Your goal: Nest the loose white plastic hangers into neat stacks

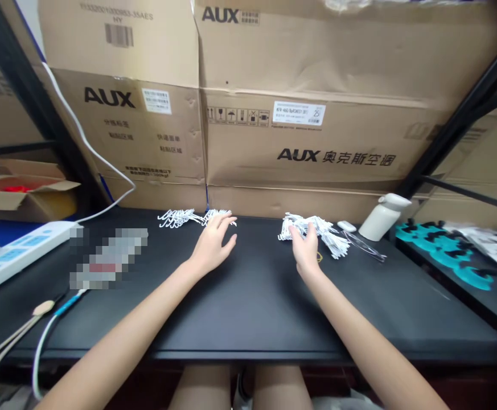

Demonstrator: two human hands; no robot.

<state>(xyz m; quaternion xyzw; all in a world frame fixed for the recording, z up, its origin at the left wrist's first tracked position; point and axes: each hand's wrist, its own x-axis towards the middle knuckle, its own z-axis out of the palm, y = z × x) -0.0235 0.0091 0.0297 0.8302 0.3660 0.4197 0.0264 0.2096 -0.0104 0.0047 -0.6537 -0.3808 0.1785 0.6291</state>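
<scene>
Hands, head view: set apart. Clock positions are read from the front-edge centre of the table (pixel 248 319). Left hand (pixel 212 246): 11 o'clock, fingers spread, beside the left white hooks (pixel 177 218). Right hand (pixel 305 246): 1 o'clock, at the right white hooks (pixel 336 245); grip cannot be determined. White bottle (pixel 378 222): 2 o'clock.

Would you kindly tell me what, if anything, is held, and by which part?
The left hand looks open, with nothing visibly held. The right hand is at the right-hand hooks; whether it holds any, and where, cannot be told.
</scene>
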